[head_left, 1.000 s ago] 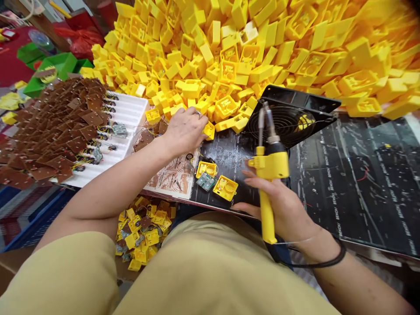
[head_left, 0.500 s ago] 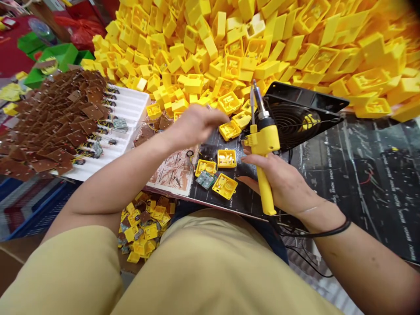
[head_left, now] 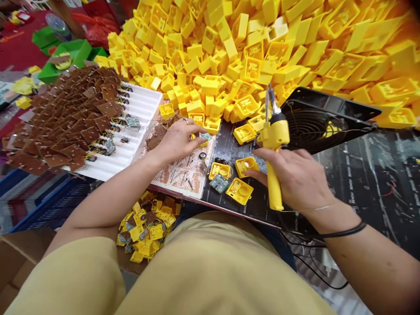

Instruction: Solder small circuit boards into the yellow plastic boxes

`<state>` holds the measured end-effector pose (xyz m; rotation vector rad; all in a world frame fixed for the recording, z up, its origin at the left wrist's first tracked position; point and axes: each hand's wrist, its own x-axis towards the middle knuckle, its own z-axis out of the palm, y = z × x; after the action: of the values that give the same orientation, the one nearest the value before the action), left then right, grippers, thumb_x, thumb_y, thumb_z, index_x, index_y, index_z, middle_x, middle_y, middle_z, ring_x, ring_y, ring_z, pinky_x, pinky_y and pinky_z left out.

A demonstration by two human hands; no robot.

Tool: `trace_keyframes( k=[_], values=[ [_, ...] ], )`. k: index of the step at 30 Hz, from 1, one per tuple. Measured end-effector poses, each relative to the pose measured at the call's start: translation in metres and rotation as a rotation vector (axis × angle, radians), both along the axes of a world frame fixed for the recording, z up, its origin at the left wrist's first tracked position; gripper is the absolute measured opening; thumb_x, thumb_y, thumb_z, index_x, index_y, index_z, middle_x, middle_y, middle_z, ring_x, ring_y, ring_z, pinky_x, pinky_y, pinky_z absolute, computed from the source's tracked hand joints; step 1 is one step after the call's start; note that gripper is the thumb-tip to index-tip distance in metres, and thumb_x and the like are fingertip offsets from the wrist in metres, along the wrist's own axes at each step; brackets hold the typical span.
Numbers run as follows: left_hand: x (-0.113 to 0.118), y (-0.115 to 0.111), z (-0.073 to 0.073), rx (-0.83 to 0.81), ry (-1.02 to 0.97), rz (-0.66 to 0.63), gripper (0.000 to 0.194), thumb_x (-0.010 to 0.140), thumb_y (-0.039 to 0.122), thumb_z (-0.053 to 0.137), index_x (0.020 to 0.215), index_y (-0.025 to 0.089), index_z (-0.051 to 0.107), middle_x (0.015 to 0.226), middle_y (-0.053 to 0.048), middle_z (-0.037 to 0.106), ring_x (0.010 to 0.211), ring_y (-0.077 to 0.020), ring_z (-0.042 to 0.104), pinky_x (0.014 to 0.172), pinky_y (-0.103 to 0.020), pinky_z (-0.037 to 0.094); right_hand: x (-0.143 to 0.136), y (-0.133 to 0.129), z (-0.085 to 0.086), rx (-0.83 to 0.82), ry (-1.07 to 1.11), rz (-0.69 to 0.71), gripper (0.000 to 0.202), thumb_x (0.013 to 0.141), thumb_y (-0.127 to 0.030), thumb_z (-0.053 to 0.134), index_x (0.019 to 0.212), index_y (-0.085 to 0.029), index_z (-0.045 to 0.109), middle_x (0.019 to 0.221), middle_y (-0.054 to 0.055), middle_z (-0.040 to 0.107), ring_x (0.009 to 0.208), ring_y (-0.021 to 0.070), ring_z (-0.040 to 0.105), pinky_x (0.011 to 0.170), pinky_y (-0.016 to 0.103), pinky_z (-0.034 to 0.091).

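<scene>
A huge heap of yellow plastic boxes (head_left: 295,48) fills the back of the black work mat (head_left: 361,175) in front of me. The boxes are small, square and hollow, with hard smooth sides.

My left hand (head_left: 175,140) rests at the near edge of the heap. Its fingers (head_left: 193,131) are curled close together and pinch a small green circuit board (head_left: 206,136) at their tips. Under that hand lies a brown printed sheet (head_left: 179,175).

My right hand (head_left: 295,179) is wrapped tight around the yellow soldering iron (head_left: 274,144). The handle is smooth plastic, and the thin metal tip points up and away from my fingers. A black band sits on that wrist.

Between my two hands lie three open yellow shells (head_left: 241,191) and one more little green board (head_left: 218,183), all flat on the mat. Just past the iron stands a black fan (head_left: 315,127) with a round wire grill, tilted up.

Left of my left hand is a white ribbed tray (head_left: 138,109) piled with brown flat boards (head_left: 65,118). The mat to the right of my right hand is bare and gives room to move.
</scene>
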<state>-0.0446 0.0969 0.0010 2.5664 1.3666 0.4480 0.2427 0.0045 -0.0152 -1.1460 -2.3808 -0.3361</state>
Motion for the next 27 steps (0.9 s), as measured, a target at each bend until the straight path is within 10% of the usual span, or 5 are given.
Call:
trace_keyframes(
  k=[7,20,27],
  values=[
    [0.011,0.005,-0.009,0.009,-0.131,-0.034,0.011,0.085,0.023,0.065,0.085,0.018,0.074,0.099,-0.004,0.070,0.097,-0.0199,0.064,0.094,-0.038,0.048,0.006,0.021,-0.004,-0.193,0.032,0.300,0.027,0.098,-0.032,0.048,0.122,-0.019,0.048,0.102,0.005,0.070,0.090,0.0182,0.067,0.097,0.037,0.046],
    [0.032,0.008,-0.006,-0.352,-0.510,-0.018,0.014,0.080,0.027,0.064,0.078,0.014,0.071,0.078,-0.002,0.074,0.076,-0.0135,0.067,0.077,-0.026,0.051,-0.004,-0.002,-0.025,-0.073,0.146,0.068,0.031,0.092,-0.027,0.064,0.118,-0.019,0.051,0.090,0.006,0.069,0.078,0.0204,0.068,0.080,0.036,0.056],
    [0.060,-0.025,0.000,-0.205,-0.095,-0.329,0.012,0.083,0.021,0.063,0.079,0.020,0.074,0.082,-0.001,0.074,0.089,-0.0180,0.065,0.105,-0.044,0.038,0.007,-0.053,0.004,0.001,0.307,-0.044,0.028,0.084,-0.022,0.074,0.108,-0.023,0.060,0.081,-0.002,0.070,0.067,0.0128,0.066,0.069,0.023,0.054]
  ],
)
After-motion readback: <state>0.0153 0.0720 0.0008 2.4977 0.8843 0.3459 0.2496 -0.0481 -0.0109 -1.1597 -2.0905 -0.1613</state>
